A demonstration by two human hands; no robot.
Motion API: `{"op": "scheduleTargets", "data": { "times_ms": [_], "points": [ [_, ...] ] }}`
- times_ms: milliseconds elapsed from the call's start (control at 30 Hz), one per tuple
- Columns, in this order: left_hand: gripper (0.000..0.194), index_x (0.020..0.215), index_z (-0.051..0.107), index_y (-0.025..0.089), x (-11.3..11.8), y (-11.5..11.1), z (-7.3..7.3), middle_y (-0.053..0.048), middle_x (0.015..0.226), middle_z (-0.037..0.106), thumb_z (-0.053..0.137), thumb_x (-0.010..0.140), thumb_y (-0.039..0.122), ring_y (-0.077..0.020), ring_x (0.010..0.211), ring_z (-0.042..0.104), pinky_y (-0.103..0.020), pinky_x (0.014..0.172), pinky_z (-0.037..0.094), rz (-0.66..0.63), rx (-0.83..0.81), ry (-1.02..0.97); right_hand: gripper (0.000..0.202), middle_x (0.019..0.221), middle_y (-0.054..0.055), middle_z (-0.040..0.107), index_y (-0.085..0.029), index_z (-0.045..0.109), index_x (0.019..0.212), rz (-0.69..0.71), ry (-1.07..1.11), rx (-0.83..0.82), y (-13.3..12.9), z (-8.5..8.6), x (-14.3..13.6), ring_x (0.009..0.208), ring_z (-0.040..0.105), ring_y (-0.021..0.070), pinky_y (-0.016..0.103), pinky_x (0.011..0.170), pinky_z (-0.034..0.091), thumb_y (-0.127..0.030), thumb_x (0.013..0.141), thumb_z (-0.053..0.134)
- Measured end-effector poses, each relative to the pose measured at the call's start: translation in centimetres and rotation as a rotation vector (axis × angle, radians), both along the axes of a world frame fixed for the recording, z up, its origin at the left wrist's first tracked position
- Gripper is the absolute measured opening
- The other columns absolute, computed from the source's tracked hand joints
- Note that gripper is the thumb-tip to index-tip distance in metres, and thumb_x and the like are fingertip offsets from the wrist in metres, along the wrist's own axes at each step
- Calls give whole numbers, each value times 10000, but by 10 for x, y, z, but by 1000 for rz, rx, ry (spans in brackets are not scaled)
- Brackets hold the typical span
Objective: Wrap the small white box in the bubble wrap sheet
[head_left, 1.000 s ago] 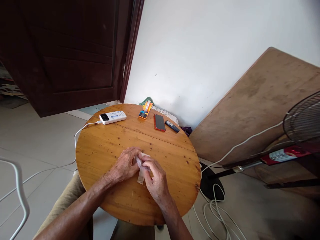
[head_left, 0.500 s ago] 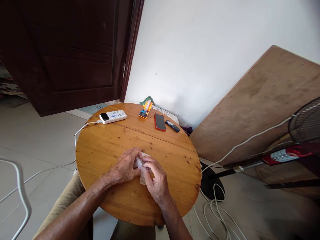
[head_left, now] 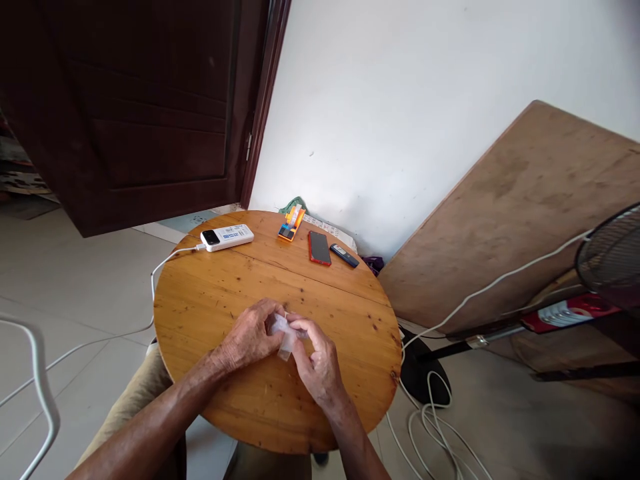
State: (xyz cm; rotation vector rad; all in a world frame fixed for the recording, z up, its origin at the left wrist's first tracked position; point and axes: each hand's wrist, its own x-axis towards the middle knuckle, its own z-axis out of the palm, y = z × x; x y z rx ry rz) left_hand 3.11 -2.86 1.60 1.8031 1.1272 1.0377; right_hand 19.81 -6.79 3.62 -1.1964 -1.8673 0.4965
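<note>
A small clear plastic packet [head_left: 287, 344], whitish and partly see-through, is held between both hands over the near middle of the round wooden table [head_left: 215, 293]. My left hand [head_left: 254, 332] is closed on its left side, thumb below and fingers above. From the right, my right hand [head_left: 318, 360] pinches it between thumb and fingers. The fingers cover much of the packet, and what is inside it, if anything, cannot be made out. One narrow end sticks out below, toward me.
At the table's far side lie a white power bank [head_left: 231, 237] with a cable, an orange tape dispenser [head_left: 292, 223], a red-edged phone [head_left: 319, 248] and a small dark device [head_left: 345, 255]. A fan [head_left: 613, 260], its base and coiled cable [head_left: 435, 407] are at the right.
The packet's lower end has tilted slightly and more of its middle shows. My right fingers have shifted a little on it. The view has moved slightly.
</note>
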Motion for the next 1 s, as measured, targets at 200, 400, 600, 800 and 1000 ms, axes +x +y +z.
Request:
{"op": "scheduleTargets", "data": {
  "times_ms": [200,400,600,800,1000],
  "points": [
    [256,795,627,177,-3,5,3,34,654,549,607,788,432,-118,601,458,-234,555,332,98,-126,95,140,887,24,691,-202,613,962,24,-2,-281,16,22,-3,808,636,165,241,686,499,-251,887,505],
    [223,758,608,179,-3,6,6,32,617,532,557,794,393,-121,576,466,-240,550,310,160,-181,111,377,982,3,690,-214,585,1078,144,-53,-371,20,29,1,869,622,167,266,799,481,-180,718,693],
    [298,782,613,189,-5,1,14,-9,698,607,510,859,458,-148,622,511,-259,595,318,180,-63,281,322,955,-1,695,-216,625,1027,149,-31,-383,28,24,1,870,630,169,271,802,485,-213,717,714],
    [277,763,625,196,-1,4,13,-44,798,671,483,903,388,-178,754,595,-262,658,337,228,-74,406,170,837,-13,683,-200,652,945,142,0,-318,41,12,-2,767,622,143,245,737,495,-218,780,613],
    [284,774,646,205,2,4,8,-37,798,685,487,911,396,-180,755,617,-263,645,329,278,-75,413,293,965,9,709,-214,639,1061,132,16,-240,29,9,-1,870,652,172,274,820,511,-205,768,633]
  ]
}}
